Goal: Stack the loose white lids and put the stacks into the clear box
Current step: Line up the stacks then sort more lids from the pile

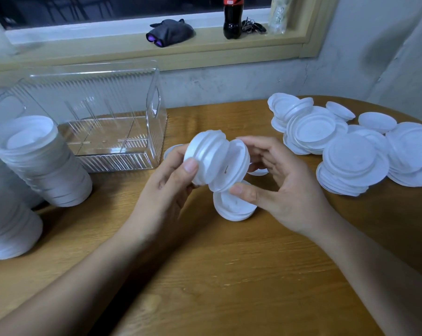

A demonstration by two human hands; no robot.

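My left hand (171, 183) is gripping a lid stack (202, 154), fingers hiding behind it; my right hand (280, 187) is pinching one lid (229, 168) against it.

The left hand (167, 187) and right hand (286, 190) are bare. The left forearm (84, 275) and right forearm (375, 267) are also bare, right down to the picture's edge. The thumbnails (190, 165) are short, plain and rounded. The fingers are slim, with creases at the knuckles.

Plastic on wood
Matt white plastic lids (355, 163); glossy, ribbed clear plastic box (113, 132); smooth wood-grain counter (229, 275) with slight sheen.
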